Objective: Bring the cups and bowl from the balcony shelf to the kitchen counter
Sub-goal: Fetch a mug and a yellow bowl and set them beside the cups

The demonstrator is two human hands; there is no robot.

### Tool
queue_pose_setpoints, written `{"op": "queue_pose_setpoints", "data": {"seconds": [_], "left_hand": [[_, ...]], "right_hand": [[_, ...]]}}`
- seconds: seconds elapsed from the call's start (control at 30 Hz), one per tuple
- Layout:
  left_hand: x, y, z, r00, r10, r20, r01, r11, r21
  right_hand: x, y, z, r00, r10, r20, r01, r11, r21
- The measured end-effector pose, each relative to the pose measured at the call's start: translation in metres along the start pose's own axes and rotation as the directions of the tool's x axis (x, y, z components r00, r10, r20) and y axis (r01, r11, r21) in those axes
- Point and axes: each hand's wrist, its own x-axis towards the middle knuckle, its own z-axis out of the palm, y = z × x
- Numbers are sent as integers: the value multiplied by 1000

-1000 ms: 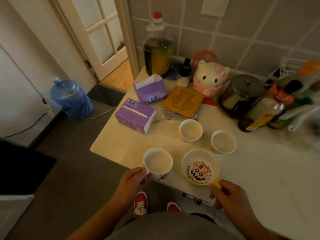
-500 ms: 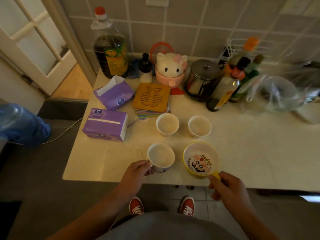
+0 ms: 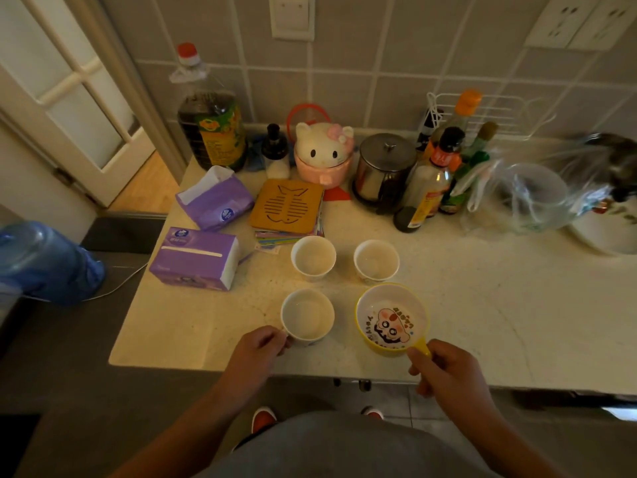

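While the view has turned to face the counter more squarely than a second ago, both hands keep the same grips. The left hand has its fingers curled against the near side of a cup and holds it. This cup stands on the counter just left of the bowl. The right hand pinches the bowl's yellow handle, and the bowl rests upright near the front edge of the counter. A second cup and a third cup stand just behind the bowl, in the same places as before. A tissue box lies further to the left of the bowl.
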Motion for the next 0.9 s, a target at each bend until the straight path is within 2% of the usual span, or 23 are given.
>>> {"op": "queue_pose_setpoints", "data": {"seconds": [0.23,0.7,0.9], "left_hand": [[-3,1,4,993,65,-97,-59,996,66],[-4,-1,0,981,177,-75,-141,928,345],[-7,7,0,969,236,-74,-181,882,435]], "right_hand": [[3,5,-4,1000,-23,16,23,1000,-14],[7,22,5,999,-24,40,24,1000,4],[10,26,10,995,-24,99,20,999,36]]}}
